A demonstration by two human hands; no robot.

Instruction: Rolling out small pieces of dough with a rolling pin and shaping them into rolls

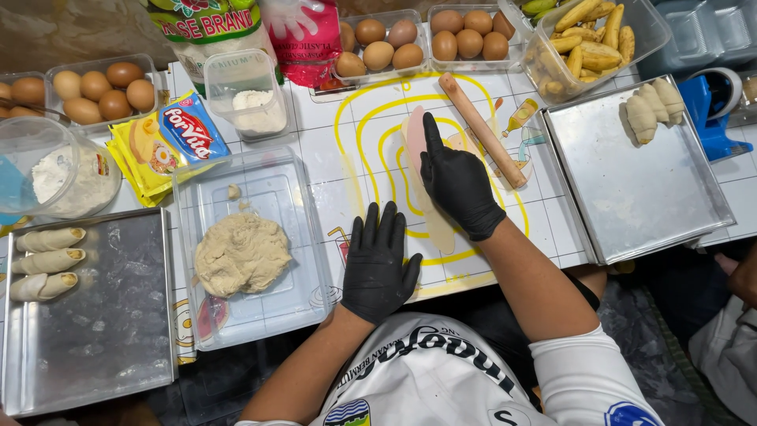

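Dough strip (426, 201) lies flat beneath right hand (457, 183) fingers (432, 132), pressed.

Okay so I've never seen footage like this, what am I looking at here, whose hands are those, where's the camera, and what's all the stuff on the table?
The single picture comes from a camera worn on a person's head, looking down at their own two hands in black gloves. The right hand presses flat on a long thin strip of pale dough on the patterned table mat. The left hand rests flat on the mat and holds nothing. A wooden rolling pin lies beside the strip. To the left, a clear plastic tray holds a lump of beige dough. Metal trays on the left and right carry rolled pieces. Further back stand clear boxes of brown eggs and a tub of peeled bananas.
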